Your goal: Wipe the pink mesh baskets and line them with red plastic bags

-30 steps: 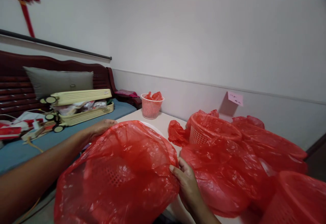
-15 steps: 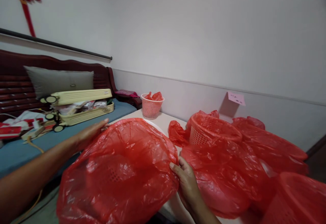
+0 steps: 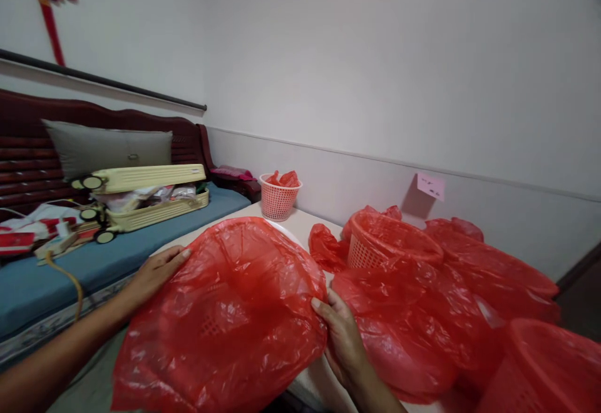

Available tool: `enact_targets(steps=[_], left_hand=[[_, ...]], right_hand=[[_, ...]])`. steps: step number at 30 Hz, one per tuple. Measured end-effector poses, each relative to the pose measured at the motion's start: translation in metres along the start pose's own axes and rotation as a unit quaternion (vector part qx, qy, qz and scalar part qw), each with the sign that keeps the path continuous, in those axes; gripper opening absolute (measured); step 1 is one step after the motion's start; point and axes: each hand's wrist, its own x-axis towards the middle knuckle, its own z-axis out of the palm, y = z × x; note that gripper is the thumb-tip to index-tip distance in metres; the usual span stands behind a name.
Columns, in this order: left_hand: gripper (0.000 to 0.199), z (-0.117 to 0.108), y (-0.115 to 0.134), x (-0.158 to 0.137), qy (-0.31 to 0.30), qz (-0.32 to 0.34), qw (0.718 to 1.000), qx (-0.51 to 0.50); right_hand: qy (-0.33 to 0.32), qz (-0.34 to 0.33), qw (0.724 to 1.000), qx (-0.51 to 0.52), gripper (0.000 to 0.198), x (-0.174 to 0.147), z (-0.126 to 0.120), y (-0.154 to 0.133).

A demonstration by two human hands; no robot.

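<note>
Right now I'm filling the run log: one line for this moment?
left hand: flat on red plastic bag over basket | right hand: gripping bag edge | white table

The left hand (image 3: pixel 157 270) now lies lower and nearer the person than a second ago, its fingers spread flat against the left edge of the red plastic bag (image 3: pixel 225 313) rather than resting at the bag's far top edge. The bag's left side sits lower and flatter. The right hand (image 3: pixel 340 331) shifts slightly, its grip unchanged on the bag's right edge.
</note>
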Motion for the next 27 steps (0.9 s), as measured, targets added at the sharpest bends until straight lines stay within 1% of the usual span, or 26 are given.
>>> enact_targets(steps=[3,7,11,15,17,21,27], left_hand=[[0.05,0.007,-0.004,0.003,-0.005,0.006,1.0,-0.007],[0.049,0.014,-0.002,0.008,-0.008,0.003,1.0,-0.026],[0.052,0.019,0.001,0.011,-0.005,0.0,0.999,-0.036],[0.052,0.023,0.005,0.009,-0.006,-0.01,0.999,-0.037],[0.05,0.025,0.006,0.006,-0.009,-0.014,0.999,-0.036],[0.048,0.028,0.006,0.001,-0.013,-0.023,0.999,-0.04],[0.048,0.028,0.004,-0.002,-0.011,-0.032,0.998,-0.053]], right_hand=[[-0.01,0.011,1.0,-0.009,0.026,0.0,-0.006,-0.005],[-0.011,0.016,0.998,-0.056,0.027,0.004,-0.019,-0.014],[0.038,-0.038,0.992,-0.116,0.038,0.017,-0.026,-0.026],[0.099,-0.09,0.975,-0.18,0.042,0.035,-0.023,-0.041],[0.102,-0.105,0.966,-0.215,0.04,0.041,-0.02,-0.046],[0.075,-0.117,0.954,-0.264,0.029,0.045,-0.013,-0.05],[0.104,-0.156,0.939,-0.289,0.025,0.045,-0.011,-0.045]])
